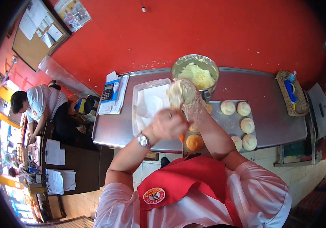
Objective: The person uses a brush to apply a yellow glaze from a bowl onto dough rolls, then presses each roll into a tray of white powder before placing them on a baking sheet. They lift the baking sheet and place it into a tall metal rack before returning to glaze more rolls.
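Note:
My left hand, with a watch on its wrist, is closed round an orange-handled spatula. The spatula's upper end is smeared by motion against a cream-covered bun. My right hand, coated in pale cream, holds that bun up in front of the pot; its fingers are partly hidden. Behind the bun stands a metal pot of pale yellow cream. A clear plastic container of white powder is left of my hands. To their right, a metal tray bears several cream-topped buns and a plain golden bun.
The metal table runs along a red wall. Papers and a calculator lie at its left end. A wicker basket with a blue item sits at its right end. At far left, another person leans over a counter.

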Demonstrator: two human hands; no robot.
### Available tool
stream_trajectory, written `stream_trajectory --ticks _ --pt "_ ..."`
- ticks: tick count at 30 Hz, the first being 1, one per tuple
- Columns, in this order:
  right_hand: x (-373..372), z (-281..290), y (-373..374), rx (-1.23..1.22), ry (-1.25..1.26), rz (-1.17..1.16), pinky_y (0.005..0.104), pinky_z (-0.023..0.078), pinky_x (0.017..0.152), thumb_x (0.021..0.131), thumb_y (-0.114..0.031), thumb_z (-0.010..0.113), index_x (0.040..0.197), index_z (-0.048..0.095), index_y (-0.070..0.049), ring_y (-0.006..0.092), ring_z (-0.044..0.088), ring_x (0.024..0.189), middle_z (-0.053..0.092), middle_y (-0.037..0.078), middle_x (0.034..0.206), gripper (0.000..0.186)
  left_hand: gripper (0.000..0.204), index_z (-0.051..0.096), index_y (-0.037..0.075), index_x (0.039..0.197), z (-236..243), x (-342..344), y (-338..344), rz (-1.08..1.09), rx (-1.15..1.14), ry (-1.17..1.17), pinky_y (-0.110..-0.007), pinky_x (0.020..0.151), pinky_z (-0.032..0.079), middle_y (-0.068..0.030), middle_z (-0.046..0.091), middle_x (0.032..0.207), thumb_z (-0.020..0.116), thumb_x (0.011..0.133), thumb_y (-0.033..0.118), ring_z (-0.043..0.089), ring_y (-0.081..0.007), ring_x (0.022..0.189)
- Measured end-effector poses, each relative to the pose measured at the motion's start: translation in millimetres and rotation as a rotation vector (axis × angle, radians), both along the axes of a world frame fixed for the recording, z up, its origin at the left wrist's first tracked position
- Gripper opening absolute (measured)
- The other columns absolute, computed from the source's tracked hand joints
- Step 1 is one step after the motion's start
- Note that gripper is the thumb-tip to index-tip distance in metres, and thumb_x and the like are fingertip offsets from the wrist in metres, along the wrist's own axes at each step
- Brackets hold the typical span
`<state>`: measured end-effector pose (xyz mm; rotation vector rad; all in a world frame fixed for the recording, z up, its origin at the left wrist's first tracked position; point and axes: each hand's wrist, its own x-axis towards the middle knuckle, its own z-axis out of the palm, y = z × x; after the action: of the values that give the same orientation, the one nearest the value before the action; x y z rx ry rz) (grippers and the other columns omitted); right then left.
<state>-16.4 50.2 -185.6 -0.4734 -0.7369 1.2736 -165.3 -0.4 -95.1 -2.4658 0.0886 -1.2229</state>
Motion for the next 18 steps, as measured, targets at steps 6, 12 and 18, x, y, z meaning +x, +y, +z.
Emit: stream_trajectory --ticks 6,12,18 --pt "-50.8 20.9 29.1 -0.177 0.422 0.55 0.0315 0.055 0.07 0.085 -0.025 0.057 0.104 0.06 -0.002 0.0196 0.064 0.081 0.065 0.009 0.092 0.03 0.024 0.051 0.009 0.06 48.0 -54.6 18.6 0.451 -0.635 -0.296 -0.026 0.046 0.042 0.0016 0.044 0.05 0.065 0.079 0.009 0.046 -0.0106 0.045" --pt "-107.2 23.3 49.0 -0.3 0.268 0.413 0.0344 0.056 0.066 0.087 -0.029 0.049 0.098 0.062 -0.002 0.021 0.066 0.077 0.066 0.011 0.085 0.032 0.023 0.056 0.001 0.067 98.9 -100.2 80.5 0.46 -1.092 -0.522 -0.025 0.048 0.04 -0.0062 0.058 0.058 0.063 0.085 0.013 0.054 -0.0107 0.053" --pt "-145.9 36.7 47.5 -0.312 0.196 0.426 0.0356 0.056 0.067 0.087 -0.029 0.05 0.1 0.062 -0.003 0.0223 0.066 0.078 0.065 0.011 0.089 0.032 0.013 0.058 0.009 0.071 -3.4 -132.4 49.6 0.044 -0.528 -0.07 -0.026 0.048 0.042 -0.0012 0.054 0.066 0.065 0.08 0.014 0.053 -0.0139 0.052"
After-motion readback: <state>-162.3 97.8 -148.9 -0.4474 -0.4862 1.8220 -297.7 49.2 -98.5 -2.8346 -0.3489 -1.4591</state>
